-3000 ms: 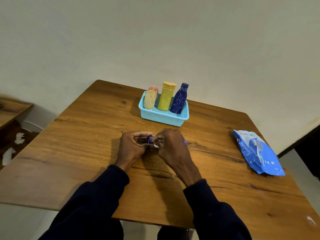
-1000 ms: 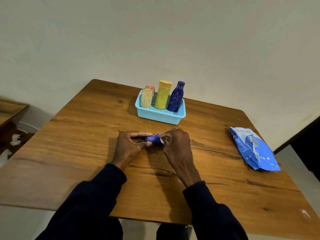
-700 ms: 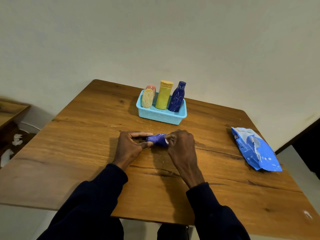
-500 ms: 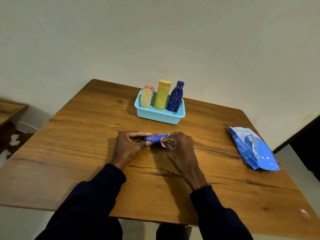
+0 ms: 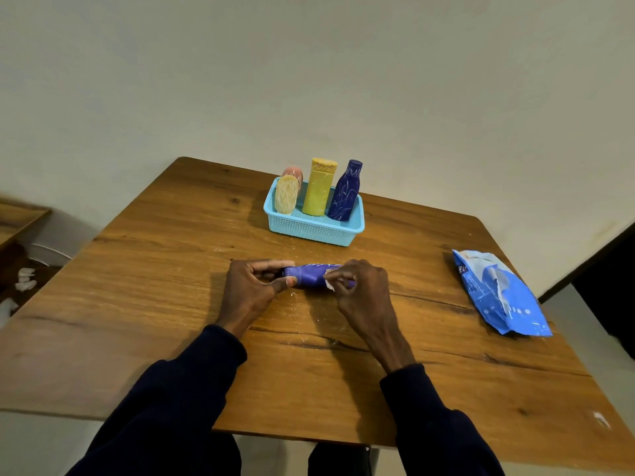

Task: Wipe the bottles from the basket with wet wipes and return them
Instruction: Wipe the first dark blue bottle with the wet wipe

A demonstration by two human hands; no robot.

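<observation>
A purple-blue bottle point(image 5: 309, 275) lies on its side just above the wooden table point(image 5: 171, 286), between my two hands. My left hand point(image 5: 252, 286) pinches its left end with thumb and fingers. My right hand point(image 5: 360, 286) holds a small white wet wipe point(image 5: 329, 282) against the bottle's right part, and that end is hidden under the fingers. Behind them the light blue basket point(image 5: 311, 228) holds a dark blue bottle point(image 5: 344, 192), a yellow bottle point(image 5: 319, 187), a pale yellow bottle point(image 5: 286, 199) and a pink one point(image 5: 293, 173) behind it.
A blue wet-wipe pack point(image 5: 498, 292) lies near the table's right edge. Crumpled white wipes point(image 5: 25, 280) lie on the floor at the left, beside a second wooden surface point(image 5: 17, 218). White crumbs dot the table round my hands.
My right hand with the wipe has slid rightwards along the bottle, baring more of its purple body. My left hand has kept its hold on the left end.
</observation>
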